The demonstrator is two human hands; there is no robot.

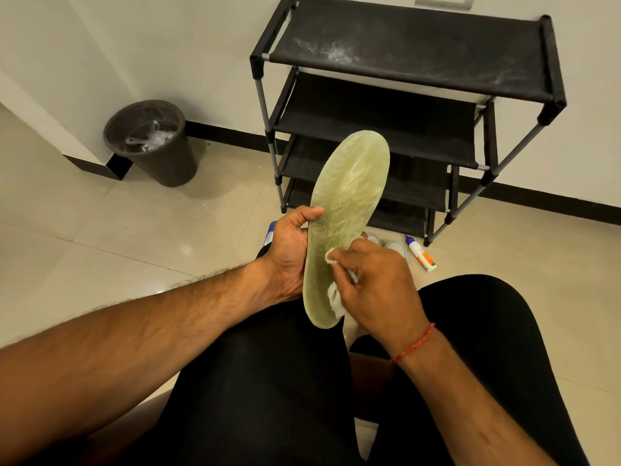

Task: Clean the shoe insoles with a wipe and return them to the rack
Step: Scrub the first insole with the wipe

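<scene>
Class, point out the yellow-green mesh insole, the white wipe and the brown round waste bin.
Yellow-green mesh insole (353, 176): head view, toe half.
White wipe (335, 299): head view, lower crumpled part.
Brown round waste bin (174, 163): head view, outer wall.

Our left hand grips the insole along its left edge, thumb curled over the rim. Our right hand pinches a wipe against its lower half, both forearms converging below it.
</scene>
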